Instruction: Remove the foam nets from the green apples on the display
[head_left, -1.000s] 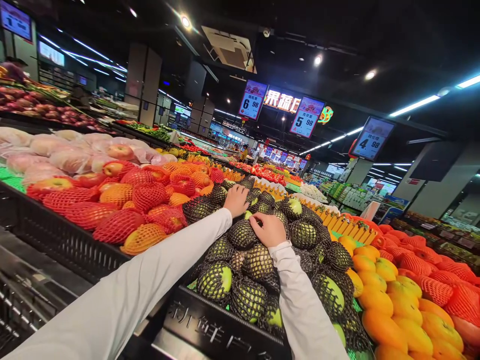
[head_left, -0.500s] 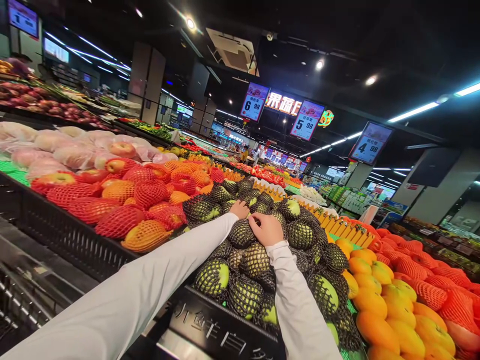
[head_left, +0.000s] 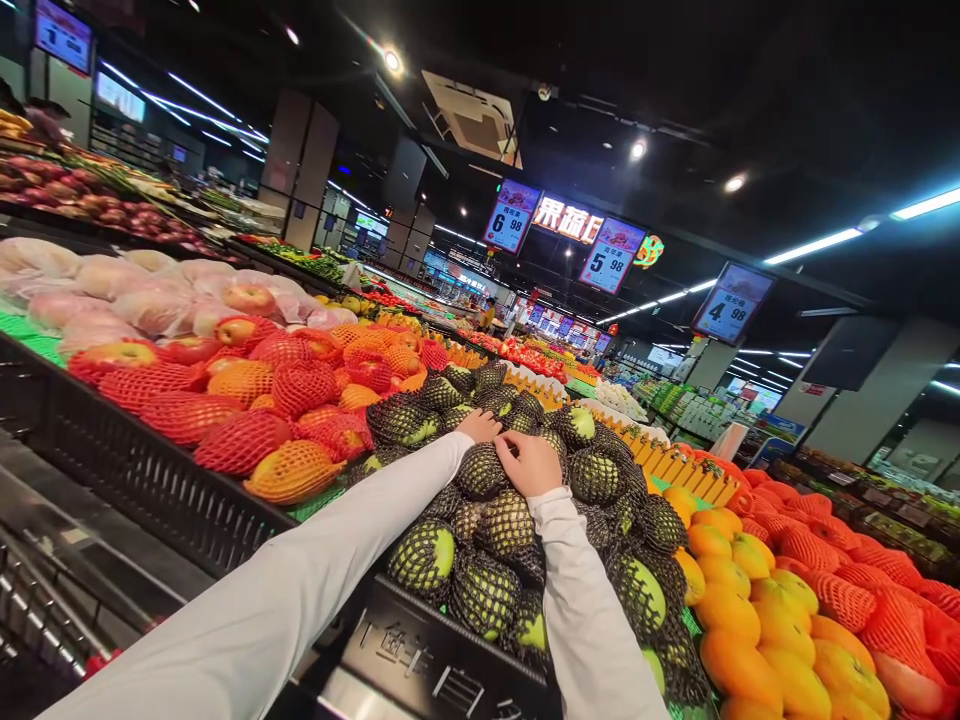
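Green apples in black foam nets (head_left: 487,595) are heaped in front of me. Both my hands reach into the upper middle of the heap, close together. My left hand (head_left: 480,426) lies back up, its fingers curled over a netted apple on the far side. Just right of it, my right hand (head_left: 531,463) bends its fingers down around a netted apple, the thumb pointing toward my left hand. The fingertips are partly hidden, so how firmly each hand grips does not show. Right below them sits another netted green apple (head_left: 481,472).
Apples in red and orange nets (head_left: 247,380) fill the black crate (head_left: 142,490) on the left. Oranges (head_left: 739,620) and red-netted fruit (head_left: 840,560) lie to the right. A metal cart (head_left: 45,600) stands at lower left. Price screens (head_left: 613,255) hang overhead.
The view has shifted slightly. Both hands stay at nearly the same spot on the heap, with only small finger movement.
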